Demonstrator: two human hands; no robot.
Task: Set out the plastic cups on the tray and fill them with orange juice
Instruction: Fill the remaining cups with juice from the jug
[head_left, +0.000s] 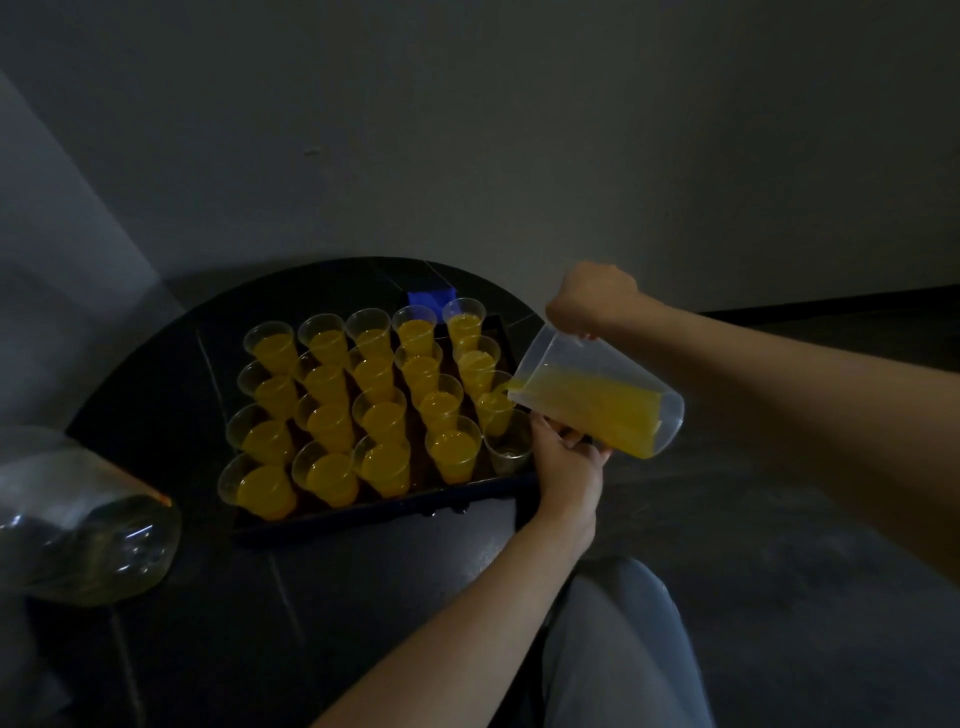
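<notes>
Head view looks down on a dark tray (374, 512) that sits on a round black table (156, 395). The tray holds close rows of clear plastic cups (374, 374), nearly all of them full of orange juice (451, 451).

The right arm comes in from 3 o'clock, forearm stretched out and wrist bent downward. The right hand (592, 301) is closed in a fist at the top of a clear plastic jug (623, 364). The handle itself is hidden under the fingers. The jug is tipped steeply with its spout toward 9 o'clock, and the juice inside lies along its lower wall. A thin stream runs from the spout into the part-filled cup (493, 410) at the tray's 3 o'clock edge.

The left arm rises from 6 o'clock, and the left hand (566, 457) sits palm up just beneath the jug. Its fingers are bent and reach toward the rim of the empty cup (508, 447) in the tray's 4 o'clock corner. Whether they grip that cup or only prop the jug's underside cannot be made out.

At 8 o'clock from the tray a large clear bottle (78, 519) lies close to the camera. A blue patch (431, 299) shows on the table at the tray's 12 o'clock side. A grey trouser leg (623, 649) fills the 6 o'clock foreground.
</notes>
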